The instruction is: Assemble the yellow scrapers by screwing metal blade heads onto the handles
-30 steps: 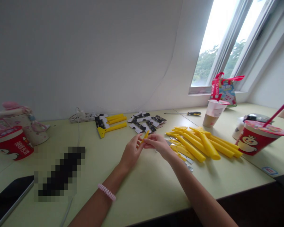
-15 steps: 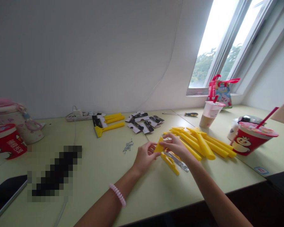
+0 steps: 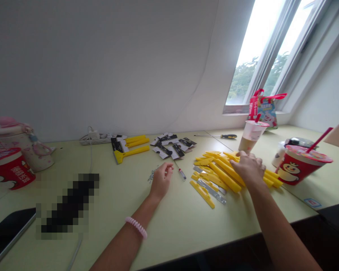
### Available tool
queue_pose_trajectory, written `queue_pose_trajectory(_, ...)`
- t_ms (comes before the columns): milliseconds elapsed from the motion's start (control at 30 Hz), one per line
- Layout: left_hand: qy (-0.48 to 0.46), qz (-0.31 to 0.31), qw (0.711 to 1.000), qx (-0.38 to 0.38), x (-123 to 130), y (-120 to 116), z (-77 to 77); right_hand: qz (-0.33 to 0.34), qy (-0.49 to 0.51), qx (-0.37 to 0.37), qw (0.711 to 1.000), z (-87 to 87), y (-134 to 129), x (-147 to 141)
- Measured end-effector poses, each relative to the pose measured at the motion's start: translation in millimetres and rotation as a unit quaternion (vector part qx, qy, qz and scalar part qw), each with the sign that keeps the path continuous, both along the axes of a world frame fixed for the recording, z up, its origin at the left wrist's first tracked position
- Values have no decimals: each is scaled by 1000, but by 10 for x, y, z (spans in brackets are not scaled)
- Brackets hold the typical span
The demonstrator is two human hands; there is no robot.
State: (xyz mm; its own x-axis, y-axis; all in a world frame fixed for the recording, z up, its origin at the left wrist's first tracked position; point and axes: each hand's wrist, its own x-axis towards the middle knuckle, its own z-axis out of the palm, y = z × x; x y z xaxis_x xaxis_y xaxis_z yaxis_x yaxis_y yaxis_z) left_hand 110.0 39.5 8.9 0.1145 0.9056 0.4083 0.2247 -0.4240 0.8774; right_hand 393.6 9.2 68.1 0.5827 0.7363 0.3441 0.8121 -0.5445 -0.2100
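Observation:
My right hand (image 3: 248, 167) reaches over the pile of yellow scraper handles (image 3: 224, 175), its fingers curled round one of them. The fingertips are partly hidden behind the hand. My left hand (image 3: 161, 181) is beside a small heap of screws (image 3: 151, 175), its fingers curled in; whatever may be inside them is hidden. A small screwdriver (image 3: 182, 174) with a red and clear handle lies just right of this hand. Between my hands are a yellow blade cover (image 3: 202, 194), metal blades (image 3: 211, 191) and other yellow plastic pieces (image 3: 205, 161).
Black and white cards (image 3: 172, 145) and a yellow scraper (image 3: 132, 152) lie toward the wall. A longer screwdriver (image 3: 227, 136) is behind the pile. Drink cups (image 3: 299, 165) stand at right; a red tub (image 3: 11, 169) and phone (image 3: 9, 233) at left.
My hands have moved apart, and the yellow piece is no longer between them. My left hand shifted left toward the screws; my right hand moved right onto the handles. The small screwdriver came into view.

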Motion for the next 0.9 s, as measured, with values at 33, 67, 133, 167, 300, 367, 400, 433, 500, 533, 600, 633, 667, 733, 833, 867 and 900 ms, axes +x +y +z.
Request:
queue_pose_trajectory(33,1,-2,1000,-5,4,0,-6,-13,19,-31,999,6,-18,75)
queue_pose_trajectory(67,4,-6,1000,-8,10,-3,-10,-18,49,-67,996,4,-33,146)
queue_pose_trajectory(133,13,-18,1000,-13,24,-14,-17,-10,94,-115,989,-19,-60,264)
queue_pose_trajectory(167,17,-24,999,-15,30,-19,-22,-5,98,-118,988,-36,-73,304)
queue_pose_trajectory(300,17,-44,998,-28,43,-27,-45,11,51,-60,997,-70,-120,286)
queue_pose_trajectory(367,10,-50,998,-38,45,-27,-48,49,29,-18,998,-49,-129,147)
queue_pose_trajectory(400,5,-55,997,-45,45,-27,-44,82,28,4,996,-32,-129,43)
queue_pose_trajectory(433,-5,-60,997,-55,46,-28,-37,124,44,20,991,-15,-128,-82)
queue_pose_trajectory(500,-42,-72,993,-80,48,-29,-10,205,89,45,974,13,-126,-388)
queue_pose_trajectory(533,-69,-80,990,-94,49,-29,8,249,114,52,960,19,-129,-559)
queue_pose_trajectory(600,-141,-95,977,-127,50,-28,52,339,156,51,926,15,-147,-912)
queue_pose_trajectory(633,-181,-101,968,-144,48,-26,76,377,170,52,909,6,-161,-1082)
queue_pose_trajectory(667,-222,-104,956,-161,42,-24,99,410,178,55,893,-7,-176,-1240)
queue_pose_trajectory(733,-304,-96,928,-192,17,-16,140,475,194,55,857,-35,-206,-1507)
queue_pose_trajectory(833,-407,-56,883,-227,-68,13,187,521,206,52,827,-58,-227,-1762)
queue_pose_trajectory(867,-432,-39,869,-236,-109,29,200,529,214,50,820,-57,-224,-1809)
queue_pose_trajectory(900,-453,-22,857,-245,-153,49,212,537,225,48,812,-53,-217,-1837)
